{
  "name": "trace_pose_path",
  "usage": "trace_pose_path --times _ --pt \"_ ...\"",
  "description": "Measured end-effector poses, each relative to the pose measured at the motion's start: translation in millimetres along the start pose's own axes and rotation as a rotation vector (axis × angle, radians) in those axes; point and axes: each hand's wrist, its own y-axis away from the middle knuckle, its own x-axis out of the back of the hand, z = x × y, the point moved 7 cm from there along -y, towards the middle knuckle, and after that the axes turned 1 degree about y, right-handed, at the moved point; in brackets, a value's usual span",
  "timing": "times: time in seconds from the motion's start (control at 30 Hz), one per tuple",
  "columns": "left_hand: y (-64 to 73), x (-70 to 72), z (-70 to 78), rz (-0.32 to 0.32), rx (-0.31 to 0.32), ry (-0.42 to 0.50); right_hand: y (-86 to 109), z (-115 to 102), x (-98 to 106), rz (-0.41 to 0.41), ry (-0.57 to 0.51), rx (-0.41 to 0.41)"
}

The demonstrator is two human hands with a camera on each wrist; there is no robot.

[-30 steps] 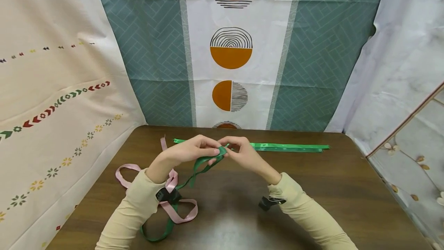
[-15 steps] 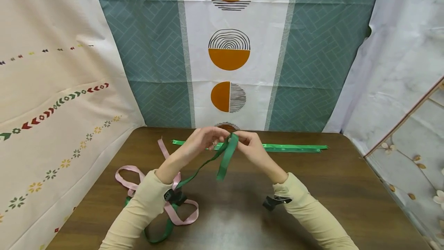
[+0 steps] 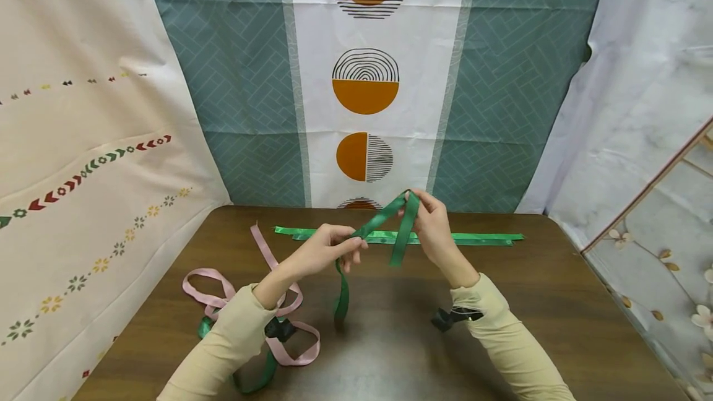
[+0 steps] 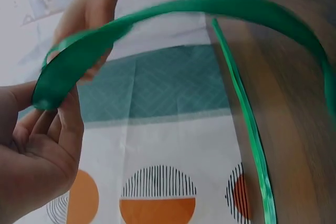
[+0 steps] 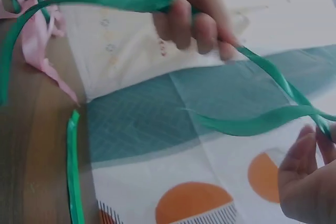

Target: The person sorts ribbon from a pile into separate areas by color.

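Note:
A dark green satin ribbon [image 3: 380, 218] runs between my two hands above the table. My left hand [image 3: 324, 250] pinches it between thumb and fingers, and a length hangs below that hand. Higher and to the right, my right hand [image 3: 433, 226] pinches the ribbon where it folds over, its free end dangling in front. In the left wrist view the ribbon [image 4: 220, 4] arcs from the hands across to the right. The right wrist view shows the loose end [image 5: 247, 124] pointing left from the right fingers.
Bright green ribbon [image 3: 484, 236] lies straight along the table's back, a darker strip beside it. At the left, a pink ribbon [image 3: 263, 245] lies in loops with more dark green ribbon, partly behind my left sleeve. Patterned cloths surround the brown table [image 3: 529, 314].
My hands have drawn apart. The right hand has moved up and right with the dark green ribbon, while the left has shifted down along it, stretching a length between them.

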Motion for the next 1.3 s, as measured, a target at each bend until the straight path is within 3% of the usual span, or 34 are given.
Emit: trace_pose_path --times 0.17,0.3,0.43,0.63,0.73,0.83,1.07,1.17,1.3 --pt "8.7 7.4 -7.6 -0.05 0.045 0.006 -3.7 -5.3 30.6 0.159 -0.135 0.001" --pt "14.6 17.5 -16.2 -0.027 0.1 -0.036 -4.8 -3.1 55.4 0.264 -0.178 0.0" --pt "17.9 33.9 -30.5 0.065 0.187 -0.164 -4.5 2.8 78.5 0.333 -0.202 -0.032" --pt "21.5 56.1 -59.7 0.182 0.321 -0.335 -3.6 9.5 105.1 0.342 -0.298 -0.023" --pt "25.5 66.4 -72.5 0.248 0.384 -0.416 -2.5 13.1 119.0 0.394 -0.307 -0.014" --pt "31.8 79.6 -83.4 0.336 0.439 -0.496 -0.9 16.2 131.9 0.48 -0.236 -0.012" --pt "50.5 106.0 -95.2 0.482 0.557 -0.594 -0.5 14.5 152.9 0.593 -0.116 0.006" --pt "56.6 113.9 -101.6 0.508 0.588 -0.625 -0.5 15.3 164.0 0.629 -0.116 -0.001" --pt "63.2 121.6 -109.0 0.51 0.608 -0.594 1.7 17.0 179.2 0.672 -0.125 -0.005"
